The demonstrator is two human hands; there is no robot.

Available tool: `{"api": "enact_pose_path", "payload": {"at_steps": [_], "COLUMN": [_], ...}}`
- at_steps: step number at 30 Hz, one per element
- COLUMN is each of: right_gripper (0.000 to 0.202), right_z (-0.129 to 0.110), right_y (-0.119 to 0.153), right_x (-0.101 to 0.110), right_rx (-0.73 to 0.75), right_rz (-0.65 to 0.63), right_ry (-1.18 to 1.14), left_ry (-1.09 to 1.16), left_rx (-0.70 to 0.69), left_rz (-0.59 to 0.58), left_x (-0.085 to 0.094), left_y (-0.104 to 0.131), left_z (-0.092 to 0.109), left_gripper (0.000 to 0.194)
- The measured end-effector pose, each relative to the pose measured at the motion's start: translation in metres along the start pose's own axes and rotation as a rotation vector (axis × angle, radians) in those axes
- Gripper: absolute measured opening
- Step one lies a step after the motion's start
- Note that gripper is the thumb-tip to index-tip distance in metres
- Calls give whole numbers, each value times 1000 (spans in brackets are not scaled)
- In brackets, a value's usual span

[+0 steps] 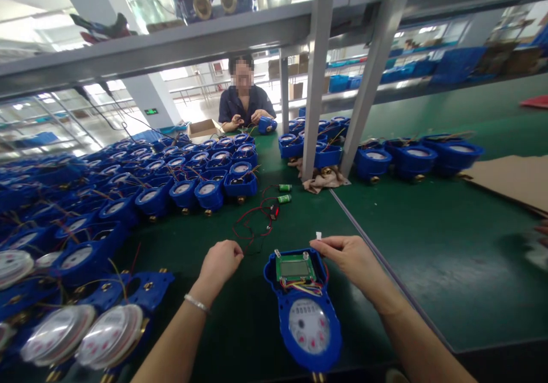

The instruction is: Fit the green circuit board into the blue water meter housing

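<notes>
A blue water meter (305, 310) lies in front of me on the green table (428, 240), with a round dial and a green circuit board (295, 269) with a grey display at its top. My right hand (346, 254) pinches a small white connector (318, 236) just above the meter's upper right corner. My left hand (220, 260) is closed on thin red and black wires (252, 226) to the meter's left. Those wires run back to two green cylindrical batteries (284, 193).
Several blue meters (128, 194) crowd the left half of the table, with more in rows at the back (411, 157). Grey shelf posts (314, 86) stand mid-table over a rag (321, 180). Cardboard (514, 180) lies at right. A person in dark blue (244, 106) works opposite.
</notes>
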State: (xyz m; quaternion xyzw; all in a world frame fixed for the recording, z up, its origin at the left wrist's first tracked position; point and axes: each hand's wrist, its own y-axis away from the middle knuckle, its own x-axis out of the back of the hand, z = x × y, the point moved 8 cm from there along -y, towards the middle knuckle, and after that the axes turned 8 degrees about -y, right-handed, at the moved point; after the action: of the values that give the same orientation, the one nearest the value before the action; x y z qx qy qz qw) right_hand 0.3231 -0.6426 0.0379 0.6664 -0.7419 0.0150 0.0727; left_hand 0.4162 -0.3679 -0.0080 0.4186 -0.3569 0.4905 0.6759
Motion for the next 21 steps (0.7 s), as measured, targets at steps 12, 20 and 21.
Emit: {"api": "enact_pose_path", "payload": {"at_steps": [12, 20, 21], "right_gripper": [41, 50, 49], "right_z": [1, 10, 11], "right_y": [-16, -23, -24], "right_x": [-9, -19, -19], "right_rx": [31, -86, -98], "right_rz": [-22, -17, -17], "right_ry": [-59, -99, -111], "left_ry": [951, 1239, 1265], "left_rx": [24, 19, 19], "left_rz": [-506, -527, -527], "left_x": [-40, -57, -59], "left_y": [-7, -18, -18], "left_z": [69, 101, 102], "left_gripper": [27, 15, 14]}}
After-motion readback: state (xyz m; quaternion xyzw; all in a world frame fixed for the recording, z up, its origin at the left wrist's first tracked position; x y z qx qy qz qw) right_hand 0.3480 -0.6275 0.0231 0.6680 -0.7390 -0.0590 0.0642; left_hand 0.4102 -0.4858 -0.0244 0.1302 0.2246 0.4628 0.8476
